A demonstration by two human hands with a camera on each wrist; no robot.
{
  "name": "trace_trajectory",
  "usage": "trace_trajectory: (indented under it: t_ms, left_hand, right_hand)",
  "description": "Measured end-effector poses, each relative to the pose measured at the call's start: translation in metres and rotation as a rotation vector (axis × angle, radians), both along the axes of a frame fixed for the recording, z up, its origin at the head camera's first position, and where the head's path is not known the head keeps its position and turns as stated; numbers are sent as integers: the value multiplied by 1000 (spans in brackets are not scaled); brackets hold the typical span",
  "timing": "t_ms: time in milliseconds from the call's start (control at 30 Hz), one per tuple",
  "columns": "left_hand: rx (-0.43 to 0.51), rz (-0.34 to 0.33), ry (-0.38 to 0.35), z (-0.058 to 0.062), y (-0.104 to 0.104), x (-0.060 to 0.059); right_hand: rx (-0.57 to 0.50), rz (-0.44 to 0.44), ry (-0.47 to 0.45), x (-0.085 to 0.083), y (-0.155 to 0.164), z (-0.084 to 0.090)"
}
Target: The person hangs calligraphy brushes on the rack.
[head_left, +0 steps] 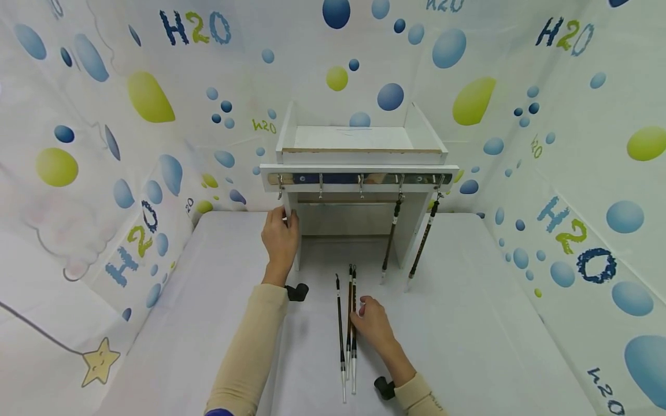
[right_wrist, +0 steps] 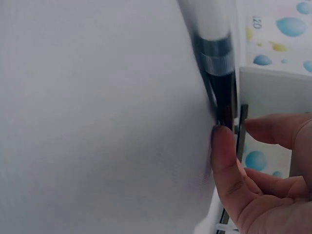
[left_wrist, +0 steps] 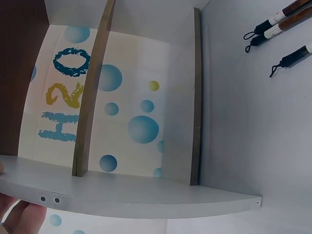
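Note:
The white wooden rack (head_left: 359, 157) has a metal strip with several hooks across its front. My left hand (head_left: 280, 236) grips the rack's left side panel (left_wrist: 146, 195), thumb on one face and fingers on the other. On the white cloth lie three calligraphy brushes, tips toward me: a dark brush (head_left: 340, 323) at left and two brown-handled ones (head_left: 349, 300) side by side. Beside the pair is my right hand (head_left: 376, 325), thumb and forefinger apart. One of its digits meets a brush (right_wrist: 219, 73) in the right wrist view; whether it touches cannot be told.
From the rack's two right hooks hang two more brushes, an inner one (head_left: 391, 240) and an outer one (head_left: 424, 242), capped tips down. Walls with printed bubbles enclose the white-covered table (head_left: 468, 323). An open tray (head_left: 359, 138) tops the rack.

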State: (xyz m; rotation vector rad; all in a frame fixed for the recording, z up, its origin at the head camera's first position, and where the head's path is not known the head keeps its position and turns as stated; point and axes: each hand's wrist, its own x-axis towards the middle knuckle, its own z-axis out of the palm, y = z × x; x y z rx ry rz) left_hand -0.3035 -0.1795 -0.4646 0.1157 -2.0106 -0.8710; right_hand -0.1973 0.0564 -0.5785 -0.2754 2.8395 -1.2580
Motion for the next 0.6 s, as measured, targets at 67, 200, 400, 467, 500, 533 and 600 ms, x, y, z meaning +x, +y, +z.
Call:
trace_trajectory:
  t_ms: [67,200,400,467,500,533,600]
  left_hand:
    - [1,0,-8,0,0,0]
    - [4,3,-20,0,0,0]
    - [2,-1,-24,-1,0,-1]
    - [2,-7,-29,-1,-1,0]
    - [2,-8,-34,-1,-1,0]
    - [2,-10,-37,-1,-1,0]
    - [3,-10,-43,-1,-1,0]
  right_hand:
    - [16,6,24,0,-1,-3]
    - [22,-3,37,1,-4,-6]
    - [47,-13,49,0,-6,-8]
    - [57,-7,59,0,-7,-8]
    - [62,-3,67,-1,-7,-9]
    - [59,1,71,-1,-7,-9]
    - [53,10,78,-1,-8,-9]
